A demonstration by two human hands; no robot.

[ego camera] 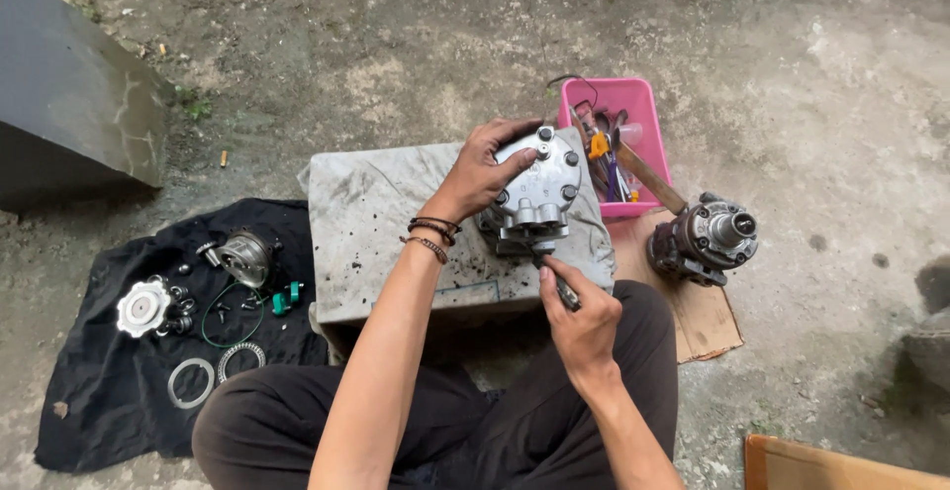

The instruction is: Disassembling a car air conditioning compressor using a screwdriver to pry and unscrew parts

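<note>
The right hand (579, 324) was clenched on a dark slim tool (556, 282) angled under the grey cast-metal compressor body (539, 191). The left hand (485, 168) gripped that body from above, pinning it on the stained grey block (386, 223). A slip of the tool could have gouged a finger, or the housing might have rolled toward the pink plastic tray (648, 104).

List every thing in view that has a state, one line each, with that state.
Left hand: clamped over the grey compressor housing.
Right hand: gripping a tool.
Compressor housing: on the block, bolts seated.
Tool: tip at the housing's underside.
Pink tray: open, filled with tools.
Second compressor: lying sideways on cardboard.
Black cloth: spread flat, loose parts on it.
</note>
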